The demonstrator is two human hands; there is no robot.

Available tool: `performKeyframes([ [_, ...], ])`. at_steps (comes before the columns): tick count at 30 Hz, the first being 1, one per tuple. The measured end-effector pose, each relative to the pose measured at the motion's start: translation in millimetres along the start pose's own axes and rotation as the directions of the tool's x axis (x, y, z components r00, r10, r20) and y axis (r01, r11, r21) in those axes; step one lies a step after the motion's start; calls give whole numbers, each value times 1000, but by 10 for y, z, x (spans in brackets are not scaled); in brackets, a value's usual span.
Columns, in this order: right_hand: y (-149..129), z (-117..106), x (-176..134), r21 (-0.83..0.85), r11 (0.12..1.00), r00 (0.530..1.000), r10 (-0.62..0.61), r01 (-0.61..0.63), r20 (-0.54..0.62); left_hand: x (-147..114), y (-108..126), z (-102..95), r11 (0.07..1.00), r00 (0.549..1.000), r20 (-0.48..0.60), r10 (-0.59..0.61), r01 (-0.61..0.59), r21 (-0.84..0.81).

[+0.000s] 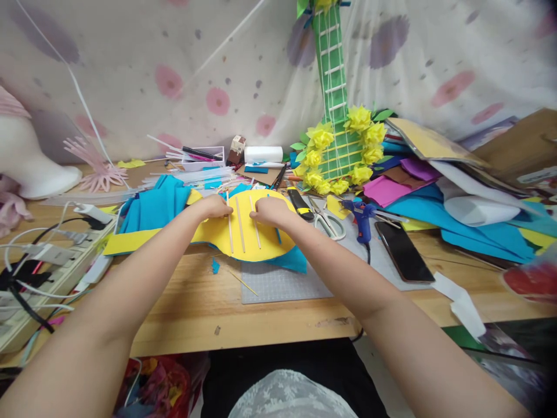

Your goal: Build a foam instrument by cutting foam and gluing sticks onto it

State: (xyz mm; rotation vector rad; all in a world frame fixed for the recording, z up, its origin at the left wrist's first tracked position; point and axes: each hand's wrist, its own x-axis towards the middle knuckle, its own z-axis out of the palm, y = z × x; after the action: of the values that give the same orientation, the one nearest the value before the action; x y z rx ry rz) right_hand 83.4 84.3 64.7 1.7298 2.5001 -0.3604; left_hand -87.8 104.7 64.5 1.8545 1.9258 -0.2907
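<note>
A yellow guitar-shaped cutout (249, 247) lies flat on the table, its round body in front of me and its neck (130, 241) stretching left. Several thin sticks cross the body side by side, mostly pale, with a blue one at the right. My left hand (216, 207) is closed, fingertips pinching the leftmost pale stick (230, 238). Closed as well, my right hand (273, 210) has its fingertips on another pale stick (257, 235). Blue sheet (292, 261) shows under the body's lower right edge.
Right of the cutout lie scissors (329, 225), a blue glue gun (362, 223) and a phone (404, 251) on or by a grey cutting mat (278, 287). A green flowered paper guitar (334, 87) stands behind. Power strips with cables (47, 264) crowd the left; coloured sheets (435, 212) pile right.
</note>
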Motion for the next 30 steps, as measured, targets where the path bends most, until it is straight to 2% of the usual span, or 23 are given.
performKeyframes([
  [4,273,-30,-19,-14,998,997,67,-68,-46,-32,25,-18,1000,1000,5,-9,9,6],
  [8,428,-17,-80,-48,994,994,101,-100,29,-46,41,-21,1000,1000,-3,-24,25,7],
  [16,303,68,-46,-57,998,1000,19,-19,3,-47,42,-19,1000,1000,-21,-19,19,-19],
  [24,251,36,-13,-64,998,1000,-29,28,-9,-99,95,-50,999,999,-16,-48,48,1],
  [30,242,38,-9,-41,999,1000,-19,18,-9,-63,63,-33,999,1000,-15,-27,27,-20],
])
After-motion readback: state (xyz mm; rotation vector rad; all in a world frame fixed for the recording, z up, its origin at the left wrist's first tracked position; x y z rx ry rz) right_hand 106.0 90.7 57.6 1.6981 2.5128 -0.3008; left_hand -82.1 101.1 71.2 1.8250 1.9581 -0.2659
